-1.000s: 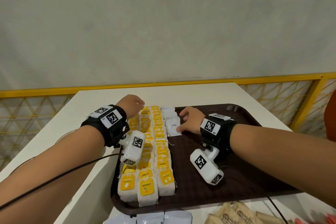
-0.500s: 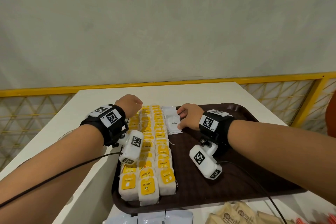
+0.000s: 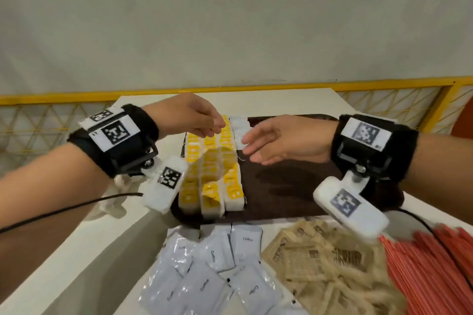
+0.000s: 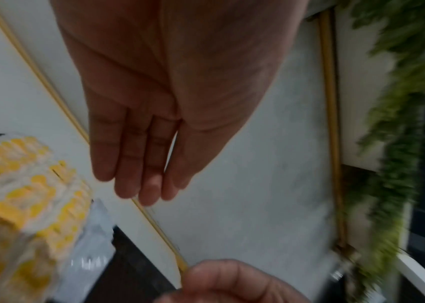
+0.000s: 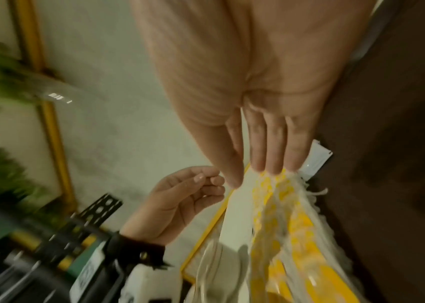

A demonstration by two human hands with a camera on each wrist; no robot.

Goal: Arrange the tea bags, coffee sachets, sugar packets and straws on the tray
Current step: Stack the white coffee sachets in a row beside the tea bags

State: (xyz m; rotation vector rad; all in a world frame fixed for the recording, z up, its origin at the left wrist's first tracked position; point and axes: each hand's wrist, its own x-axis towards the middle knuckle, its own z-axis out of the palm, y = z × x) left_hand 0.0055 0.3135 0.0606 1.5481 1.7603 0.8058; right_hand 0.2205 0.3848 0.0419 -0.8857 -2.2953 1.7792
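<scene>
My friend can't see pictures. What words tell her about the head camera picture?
Two bare hands, left hand and right hand, hover empty over a dark brown plastic tray holding rows of yellow-tagged white tea bags. White coffee sachets, tan paper sugar packets and red straws lie on the white table nearer the camera.

Surface: white table.
On it: dark brown tray; loose white coffee sachets; tan sugar packets; red straws.
</scene>
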